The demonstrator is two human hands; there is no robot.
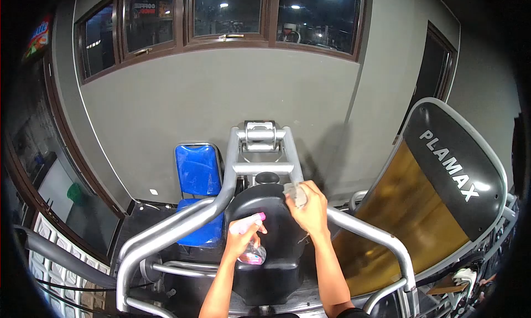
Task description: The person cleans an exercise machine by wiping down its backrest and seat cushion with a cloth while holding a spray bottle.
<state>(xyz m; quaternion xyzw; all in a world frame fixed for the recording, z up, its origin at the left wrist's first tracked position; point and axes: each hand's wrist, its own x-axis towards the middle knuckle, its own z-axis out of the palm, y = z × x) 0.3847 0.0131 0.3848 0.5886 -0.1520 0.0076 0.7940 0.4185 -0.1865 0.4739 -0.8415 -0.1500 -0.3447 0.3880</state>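
Observation:
My left hand is closed around a clear spray bottle with a pink and white spray head, held over the black padded seat of a gym machine. A greyish cloth is bunched in my right hand, beside the right edge of the black backrest and close to the silver tube frame. My right fingers are wrapped over the cloth, which partly hides the frame behind it.
A blue chair stands behind the frame on the left, against the grey wall. To the right rises a large machine panel lettered PLAMAX. Silver handle bars curve round both sides of the seat. A glass door is at far left.

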